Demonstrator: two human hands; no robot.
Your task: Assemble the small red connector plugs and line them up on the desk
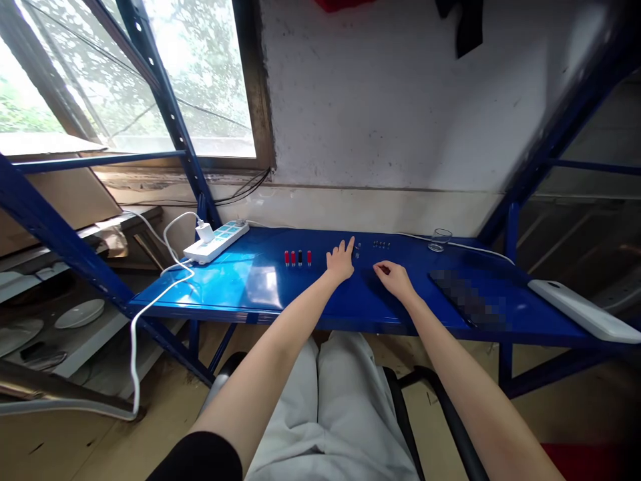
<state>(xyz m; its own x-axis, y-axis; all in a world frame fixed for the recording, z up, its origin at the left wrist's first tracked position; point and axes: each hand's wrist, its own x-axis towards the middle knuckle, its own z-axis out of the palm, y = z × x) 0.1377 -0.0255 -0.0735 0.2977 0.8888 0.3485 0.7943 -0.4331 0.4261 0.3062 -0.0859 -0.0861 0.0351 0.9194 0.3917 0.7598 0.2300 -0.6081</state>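
Note:
My left hand (341, 260) lies on the blue table (240, 287) with its fingers spread and a forefinger stretched out. That fingertip is beside a few tiny clear or shiny pieces (357, 251), too small to name. To its left stands a row of small cylinders, several red (293, 259) and a black one (300, 258), each with a pale lower end. My right hand (395, 277) is held just right of centre, thumb and fingertips pinched together; whatever may be between them is too small to make out. Behind it, several tiny metallic pieces (381, 245) are lined up.
A white power strip (218, 242) with a plugged-in adapter sits at the left, its cable hanging over the edge. On the right are a clear glass (440, 240), a dark flat object (465, 298), partly blurred, and a white slab-like object (583, 310). Blue frame posts flank the table.

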